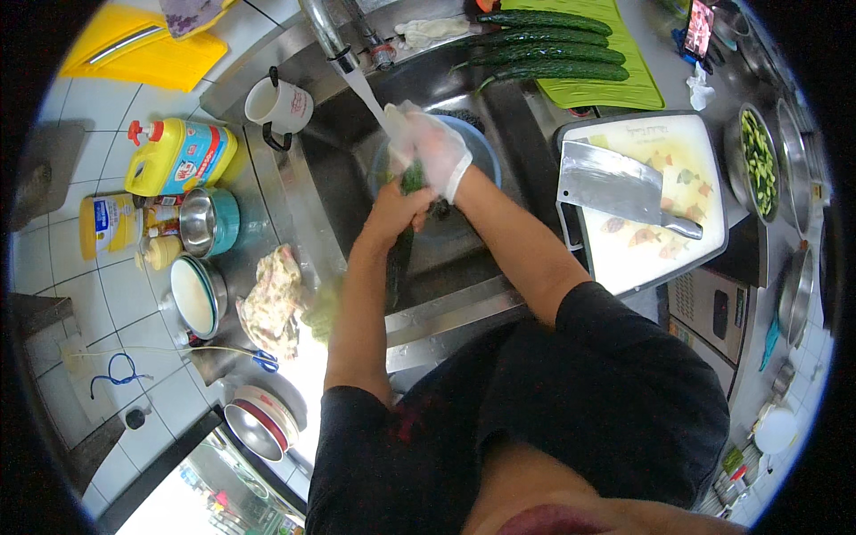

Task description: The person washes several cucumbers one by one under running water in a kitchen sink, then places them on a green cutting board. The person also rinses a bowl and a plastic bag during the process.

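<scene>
My bare left hand [399,209] is closed around a dark green cucumber [413,178] above the sink. My right hand [431,150], in a whitish translucent glove, is around the cucumber's upper end, under the water running from the metal faucet [326,30]. The glove and the splash hide that end and the right fingertips. Beneath both hands a clear bluish basin [491,150] stands in the dark sink [341,180]. Several cucumbers [555,53] lie side by side at the sink's far right edge, partly over a green mat [628,80].
Right of the sink, a cleaver [612,184] lies on a white cutting board [642,257]; beyond is a steel bowl of cut green pieces [757,160]. At the left stand a white two-handled pot [281,105], a yellow pump bottle [184,157], bowls [198,297] and a crumpled cloth [272,301].
</scene>
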### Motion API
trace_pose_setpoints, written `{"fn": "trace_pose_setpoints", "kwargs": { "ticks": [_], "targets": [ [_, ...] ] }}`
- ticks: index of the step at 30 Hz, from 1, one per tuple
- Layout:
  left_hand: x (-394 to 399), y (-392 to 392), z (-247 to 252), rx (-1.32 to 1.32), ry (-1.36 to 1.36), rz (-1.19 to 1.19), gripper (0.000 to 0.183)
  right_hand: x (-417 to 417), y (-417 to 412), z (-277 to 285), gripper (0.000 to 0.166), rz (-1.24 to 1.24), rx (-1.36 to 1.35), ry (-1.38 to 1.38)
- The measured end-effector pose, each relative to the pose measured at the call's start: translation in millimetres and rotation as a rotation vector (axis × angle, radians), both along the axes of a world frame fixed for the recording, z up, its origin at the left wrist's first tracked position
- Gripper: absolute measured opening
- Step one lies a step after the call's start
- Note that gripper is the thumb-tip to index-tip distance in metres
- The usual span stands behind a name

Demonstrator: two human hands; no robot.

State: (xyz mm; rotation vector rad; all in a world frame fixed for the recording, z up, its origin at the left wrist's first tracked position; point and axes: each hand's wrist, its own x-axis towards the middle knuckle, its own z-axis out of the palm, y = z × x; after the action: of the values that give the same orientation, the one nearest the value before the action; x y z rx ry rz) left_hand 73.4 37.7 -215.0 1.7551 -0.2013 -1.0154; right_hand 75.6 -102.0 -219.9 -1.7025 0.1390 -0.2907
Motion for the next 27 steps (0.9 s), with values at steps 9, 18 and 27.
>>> {"fn": "trace_pose_setpoints", "kwargs": {
  "ticks": [9,18,27],
  "targets": [
    [8.8,-27.2,33.8,-0.504,0.384,0.273,0.046,22.3,-40.7,-38.7,0.038,0.109,0.465,-0.033],
    [33.5,-30.6,14.7,-0.746,0.201,0.338,0.035,-29.1,-29.3,3.8,0.036,-0.003,1.610,0.290],
    [12.9,-81.8,82.2,-0.076,-0.616,-0.086,0.049,-76.9,-30.8,-58.4,0.016,0.063,-0.128,0.287]
  ]
}}
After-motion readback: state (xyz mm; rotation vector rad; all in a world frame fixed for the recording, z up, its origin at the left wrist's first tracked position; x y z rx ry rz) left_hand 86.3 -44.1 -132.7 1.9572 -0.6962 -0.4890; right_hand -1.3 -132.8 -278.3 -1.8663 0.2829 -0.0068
